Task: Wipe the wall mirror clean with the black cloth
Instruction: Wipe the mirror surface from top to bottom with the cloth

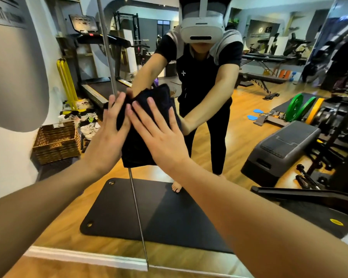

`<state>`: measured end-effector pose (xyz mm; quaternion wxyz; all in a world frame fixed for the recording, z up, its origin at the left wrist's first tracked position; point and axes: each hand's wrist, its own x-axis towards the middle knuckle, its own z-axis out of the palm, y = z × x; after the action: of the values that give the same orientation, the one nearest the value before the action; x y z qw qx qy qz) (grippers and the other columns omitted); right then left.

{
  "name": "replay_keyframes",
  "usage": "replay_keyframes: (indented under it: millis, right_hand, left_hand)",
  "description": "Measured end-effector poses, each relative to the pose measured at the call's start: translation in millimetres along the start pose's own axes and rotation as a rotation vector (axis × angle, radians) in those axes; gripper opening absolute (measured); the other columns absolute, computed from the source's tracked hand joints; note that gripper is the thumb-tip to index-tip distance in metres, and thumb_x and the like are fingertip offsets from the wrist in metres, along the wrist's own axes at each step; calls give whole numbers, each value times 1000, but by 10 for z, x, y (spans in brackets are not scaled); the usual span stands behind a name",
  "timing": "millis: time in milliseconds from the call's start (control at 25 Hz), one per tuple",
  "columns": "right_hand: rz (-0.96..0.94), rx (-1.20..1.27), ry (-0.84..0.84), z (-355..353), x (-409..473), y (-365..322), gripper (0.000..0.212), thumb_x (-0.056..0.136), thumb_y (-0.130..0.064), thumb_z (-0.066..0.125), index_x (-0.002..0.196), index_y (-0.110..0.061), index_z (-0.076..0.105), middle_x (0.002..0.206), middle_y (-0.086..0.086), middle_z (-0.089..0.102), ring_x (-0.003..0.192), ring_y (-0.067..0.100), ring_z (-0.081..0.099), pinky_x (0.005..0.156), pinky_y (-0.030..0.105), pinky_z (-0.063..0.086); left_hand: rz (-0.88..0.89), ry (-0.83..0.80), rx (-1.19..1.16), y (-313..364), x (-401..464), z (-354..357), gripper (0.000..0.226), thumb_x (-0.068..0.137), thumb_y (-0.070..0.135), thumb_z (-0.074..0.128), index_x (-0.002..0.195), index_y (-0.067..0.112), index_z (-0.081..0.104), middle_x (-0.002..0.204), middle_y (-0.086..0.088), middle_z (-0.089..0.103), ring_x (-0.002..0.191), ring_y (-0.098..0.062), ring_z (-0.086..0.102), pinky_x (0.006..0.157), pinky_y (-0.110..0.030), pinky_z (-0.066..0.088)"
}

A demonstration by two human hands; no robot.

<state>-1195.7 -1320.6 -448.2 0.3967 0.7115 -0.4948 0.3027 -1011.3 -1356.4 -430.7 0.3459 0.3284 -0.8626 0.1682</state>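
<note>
We press the soft black folded cloth (147, 125) flat against the large frameless wall mirror (239, 121), right over the thin metal seam strip (138, 211) that joins two panes. Our left hand (107, 135) lies open, fingers spread, on the cloth's left edge; our right hand (161, 133) lies open and flat on its right half. Neither hand clenches the fabric: both palms pin it to the glass, with cloth showing between and above the fingers. Reversed grey lettering at the upper left cannot be read. A small white cross mark (183, 73) shows on the reflected dark shirt. A woven wicker basket (56, 142) sits at the lower left, and a matte black exercise mat (159, 213) lies on the glossy wooden floor (247, 101).
</note>
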Motion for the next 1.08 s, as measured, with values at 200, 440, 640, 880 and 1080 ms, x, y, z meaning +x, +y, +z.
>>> replay_keyframes:
  millis: [200, 440, 640, 880, 1080]
  right_hand:
    - [-44, -14, -52, -136, -335, 325, 54, 111, -20, 36, 164, -22, 26, 171, -4, 23, 159, 23, 16, 126, 52, 20]
    - [-37, -108, -60, -409, -987, 1080, 55, 111, -20, 42, 164, -20, 26, 170, -1, 25, 158, 24, 19, 124, 53, 26]
    - [18, -176, -71, -730, -1439, 1720, 50, 113, -20, 38, 162, -14, 31, 169, 4, 26, 157, 28, 22, 120, 56, 32]
    - [60, -215, -177, -1073, -1875, 2282, 64, 109, -24, 49, 165, -15, 19, 172, 5, 13, 159, 30, 10, 124, 59, 22]
    - [27, -202, -222, -1257, -2007, 2532, 66, 107, -20, 47, 165, -15, 17, 173, 6, 10, 159, 31, 6, 127, 57, 16]
  left_hand:
    - [-20, 21, -159, 412, -14, 290, 98, 88, -20, 63, 162, 8, 5, 171, -15, -4, 156, -43, -9, 120, -70, 17]
    - [125, -2, -134, 1097, 206, 746, 101, 73, -30, 67, 158, -7, 17, 169, -21, -3, 152, -51, -12, 123, -66, 5]
    - [363, -3, -202, 1633, 409, 991, 55, 105, -2, 41, 158, 8, 31, 170, -17, 5, 152, -54, -4, 125, -62, 3]
    - [204, -22, -107, 2567, 445, 1323, 72, 105, 42, 49, 160, 4, 22, 169, -24, 4, 152, -53, 9, 121, -65, 23]
    - [70, 11, 26, 3027, 553, 1545, 100, 93, 19, 67, 162, 5, -4, 168, -25, -8, 151, -55, 4, 122, -65, 18]
